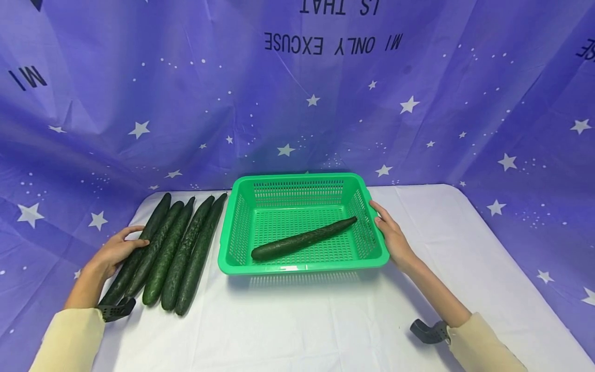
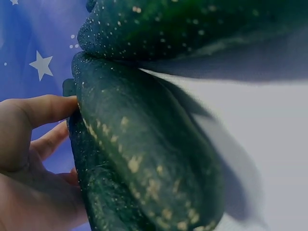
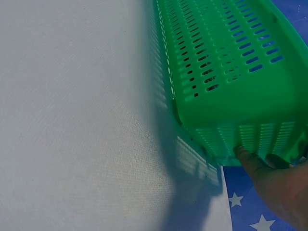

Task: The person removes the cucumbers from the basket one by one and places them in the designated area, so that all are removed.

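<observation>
A long dark green cucumber (image 1: 304, 242) lies aslant in a green plastic basket (image 1: 304, 268). Several more cucumbers (image 1: 169, 258) lie side by side on the left. My left hand (image 1: 116, 250) grips the outermost cucumber (image 1: 153, 222) of that row, thumb on its near side and fingers across it. In the left wrist view, thumb and fingers (image 2: 50, 108) meet the cucumber's side beside a blunt, speckled cucumber end (image 2: 159, 159). On the basket's right end rests my right hand (image 1: 394, 237), its fairly straight fingers touching the rim and outer wall. Part of that hand is out of the right wrist view.
A white cloth (image 1: 297, 325) covers the table. Purple star-printed fabric (image 1: 260, 103) hangs behind and at both sides, close to the basket's back edge. A black wrist mount (image 1: 429, 331) sits on the right wrist and another black mount (image 1: 116, 310) on the left.
</observation>
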{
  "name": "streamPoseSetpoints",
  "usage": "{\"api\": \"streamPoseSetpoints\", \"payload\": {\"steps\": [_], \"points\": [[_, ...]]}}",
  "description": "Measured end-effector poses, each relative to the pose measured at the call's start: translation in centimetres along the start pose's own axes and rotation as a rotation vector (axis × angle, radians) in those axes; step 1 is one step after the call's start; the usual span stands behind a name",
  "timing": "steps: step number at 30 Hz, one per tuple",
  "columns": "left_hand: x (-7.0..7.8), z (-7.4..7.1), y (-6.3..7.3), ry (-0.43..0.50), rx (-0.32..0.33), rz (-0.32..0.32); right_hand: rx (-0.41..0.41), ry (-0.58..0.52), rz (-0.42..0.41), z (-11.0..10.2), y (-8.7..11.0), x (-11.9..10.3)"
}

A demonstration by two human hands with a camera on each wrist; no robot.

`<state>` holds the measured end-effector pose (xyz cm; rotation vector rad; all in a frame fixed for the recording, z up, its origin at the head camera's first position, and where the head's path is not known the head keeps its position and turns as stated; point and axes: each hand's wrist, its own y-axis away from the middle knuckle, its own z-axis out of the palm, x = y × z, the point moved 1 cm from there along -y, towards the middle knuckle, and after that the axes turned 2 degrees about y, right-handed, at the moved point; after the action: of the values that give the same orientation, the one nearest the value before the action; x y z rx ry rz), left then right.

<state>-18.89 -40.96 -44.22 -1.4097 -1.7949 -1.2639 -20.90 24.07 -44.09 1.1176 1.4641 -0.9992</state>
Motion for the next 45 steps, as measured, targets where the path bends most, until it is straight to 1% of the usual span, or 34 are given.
{"api": "streamPoseSetpoints", "payload": {"steps": [5,8,13,15,17,20,22,26,28,31,35,38,40,42,45], "points": [[0.0,-0.5,-0.2,-0.082,0.016,-0.009,-0.003,-0.002,0.000,0.0,0.0,0.0],[0.0,-0.7,-0.4,-0.099,0.025,-0.010,-0.003,0.004,-0.001,-0.1,0.0,-0.1],[0.2,-1.0,-0.5,-0.113,0.073,0.019,-0.005,0.003,0.002,-0.1,0.0,-0.2],[0.7,-1.0,-0.4,-0.118,0.103,0.039,-0.004,0.002,0.004,-0.1,0.1,-0.1],[1.5,-1.1,-0.3,-0.118,0.118,0.066,-0.002,0.001,0.006,0.0,0.1,-0.1],[2.8,-1.1,-0.1,-0.128,0.147,0.116,-0.002,0.004,0.006,-0.1,0.1,-0.1],[4.0,-0.8,0.0,-0.131,0.158,0.153,-0.001,0.003,0.007,-0.1,0.1,-0.1],[6.7,0.7,0.4,-0.138,0.181,0.227,-0.001,0.006,0.004,-0.1,0.0,-0.1],[8.1,1.7,0.6,-0.132,0.177,0.257,-0.002,0.007,0.003,-0.1,0.1,-0.1],[10.1,3.2,0.7,-0.112,0.149,0.293,-0.002,0.004,0.006,0.0,0.0,-0.1],[12.4,5.4,0.9,-0.065,0.087,0.323,-0.002,0.005,0.005,0.0,0.0,0.0],[13.7,6.9,1.0,-0.027,0.049,0.353,-0.005,0.007,0.002,0.0,0.1,0.0],[14.5,7.8,1.2,-0.018,0.032,0.372,-0.004,0.006,0.004,0.0,0.1,0.0],[15.0,8.8,1.2,-0.008,0.007,0.383,-0.003,0.007,0.002,0.0,0.1,-0.1],[15.6,10.3,1.2,-0.017,-0.029,0.394,0.000,0.003,0.005,0.0,0.0,-0.1]]}}
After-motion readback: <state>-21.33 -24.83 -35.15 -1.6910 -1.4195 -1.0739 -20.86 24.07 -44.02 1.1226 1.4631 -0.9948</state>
